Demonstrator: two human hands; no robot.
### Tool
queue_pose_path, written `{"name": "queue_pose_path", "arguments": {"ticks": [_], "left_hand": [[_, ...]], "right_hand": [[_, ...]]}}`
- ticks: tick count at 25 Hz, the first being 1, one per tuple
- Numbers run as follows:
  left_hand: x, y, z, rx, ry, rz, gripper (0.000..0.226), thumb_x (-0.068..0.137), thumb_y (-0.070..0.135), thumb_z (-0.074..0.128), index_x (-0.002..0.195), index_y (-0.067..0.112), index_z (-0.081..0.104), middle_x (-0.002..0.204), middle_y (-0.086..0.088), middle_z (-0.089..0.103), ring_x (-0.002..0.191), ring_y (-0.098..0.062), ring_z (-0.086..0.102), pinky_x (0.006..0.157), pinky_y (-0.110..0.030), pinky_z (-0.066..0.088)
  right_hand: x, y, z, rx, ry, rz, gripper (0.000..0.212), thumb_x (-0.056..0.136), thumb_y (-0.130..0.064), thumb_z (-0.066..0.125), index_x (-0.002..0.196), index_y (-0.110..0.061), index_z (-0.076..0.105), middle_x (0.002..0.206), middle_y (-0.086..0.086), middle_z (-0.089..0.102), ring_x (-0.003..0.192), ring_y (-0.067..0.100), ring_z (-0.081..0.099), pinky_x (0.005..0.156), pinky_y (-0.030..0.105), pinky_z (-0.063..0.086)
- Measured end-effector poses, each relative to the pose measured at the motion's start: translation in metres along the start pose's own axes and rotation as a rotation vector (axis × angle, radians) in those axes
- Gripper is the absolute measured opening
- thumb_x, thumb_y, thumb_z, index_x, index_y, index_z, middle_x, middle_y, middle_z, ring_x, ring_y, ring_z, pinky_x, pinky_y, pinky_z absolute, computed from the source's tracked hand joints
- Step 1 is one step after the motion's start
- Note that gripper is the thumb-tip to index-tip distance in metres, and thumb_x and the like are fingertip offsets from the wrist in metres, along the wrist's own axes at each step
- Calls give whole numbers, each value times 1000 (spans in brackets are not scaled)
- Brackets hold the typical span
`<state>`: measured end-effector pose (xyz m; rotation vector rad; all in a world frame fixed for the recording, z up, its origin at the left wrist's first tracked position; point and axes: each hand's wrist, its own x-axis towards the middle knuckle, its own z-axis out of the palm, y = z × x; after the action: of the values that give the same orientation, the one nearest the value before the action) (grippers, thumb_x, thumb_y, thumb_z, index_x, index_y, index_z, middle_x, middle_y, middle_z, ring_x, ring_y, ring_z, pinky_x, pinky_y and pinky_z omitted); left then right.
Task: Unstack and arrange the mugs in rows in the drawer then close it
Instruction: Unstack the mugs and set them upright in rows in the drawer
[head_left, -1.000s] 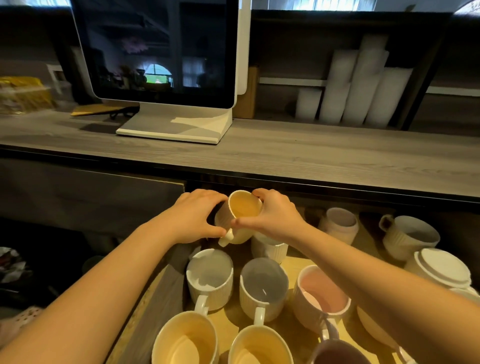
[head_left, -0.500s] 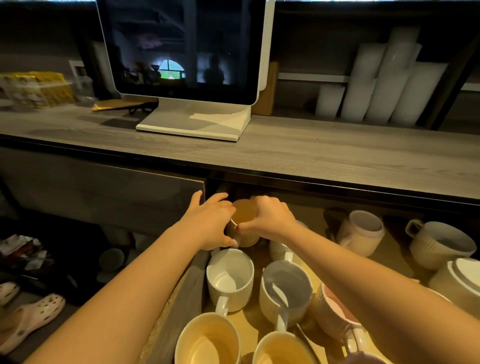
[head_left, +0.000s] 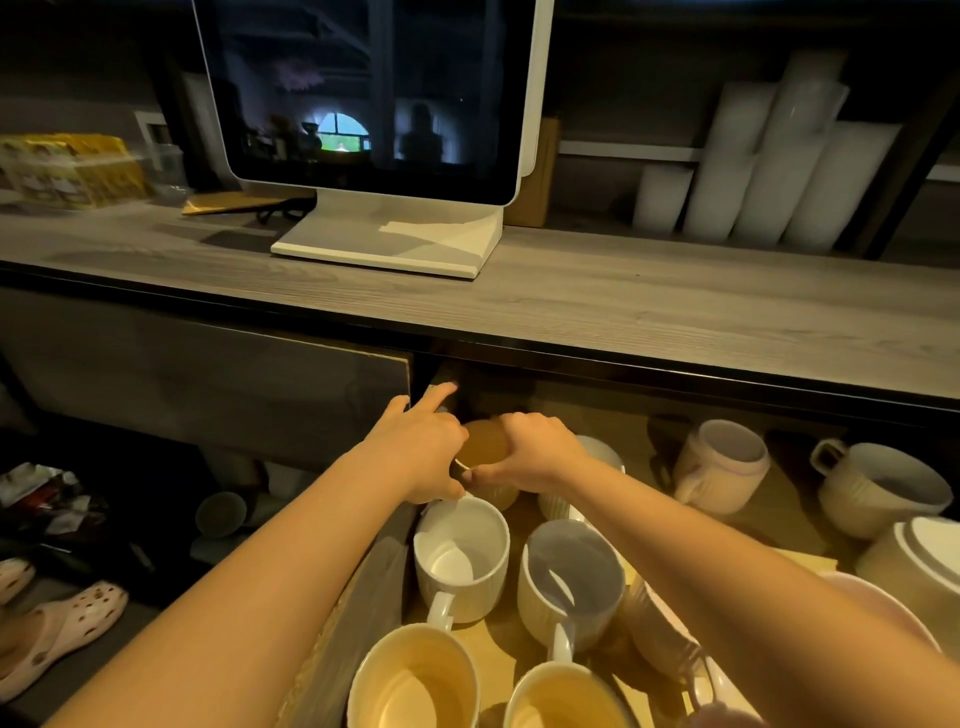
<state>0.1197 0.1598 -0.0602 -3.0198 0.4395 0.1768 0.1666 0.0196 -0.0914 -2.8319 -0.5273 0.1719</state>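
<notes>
Both hands hold one yellow-lined mug at the back left of the open drawer, under the counter's edge. My left hand grips its left side with the index finger pointing up. My right hand pinches its right rim. In front of it stand a white mug and a grey-lined mug, then two yellow-lined mugs nearest me. A pink-lined mug and a wide ribbed mug sit to the right.
A grey counter overhangs the drawer's back and carries a monitor. Stacked white cups lean on a shelf behind. An upturned mug sits at the drawer's right. Pink clogs lie on the floor at left.
The mug in both hands has gone down and back, from tilted above the drawer to low in the back left corner. The camera view has shifted left.
</notes>
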Motion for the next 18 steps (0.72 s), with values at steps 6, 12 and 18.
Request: {"name": "queue_pose_path", "arguments": {"ticks": [6,12,18], "left_hand": [[-5,18,-10,16,50,55,54,92,43,48,140,19,39,151,-2,34,145,-19,12,117,-45,3],[-8,70,-19,-156,82,204,54,93,40,48,143,26,32,150,2,35,138,-16,31,112,-36,28],[7,115,-18,-135,36,320,54,95,42,41,144,25,29,150,0,35,137,-19,32,109,-37,30]], "right_hand": [[-22,18,-18,18,27,-69,62,88,-42,57,142,-19,36,140,7,49,123,25,51,98,37,48],[-73,74,-41,-79,79,-36,51,87,-43,56,133,-22,48,132,3,54,113,20,57,91,37,52],[-106,140,-56,-96,98,114,42,86,-39,57,123,-18,58,121,4,60,105,19,60,86,34,53]]}}
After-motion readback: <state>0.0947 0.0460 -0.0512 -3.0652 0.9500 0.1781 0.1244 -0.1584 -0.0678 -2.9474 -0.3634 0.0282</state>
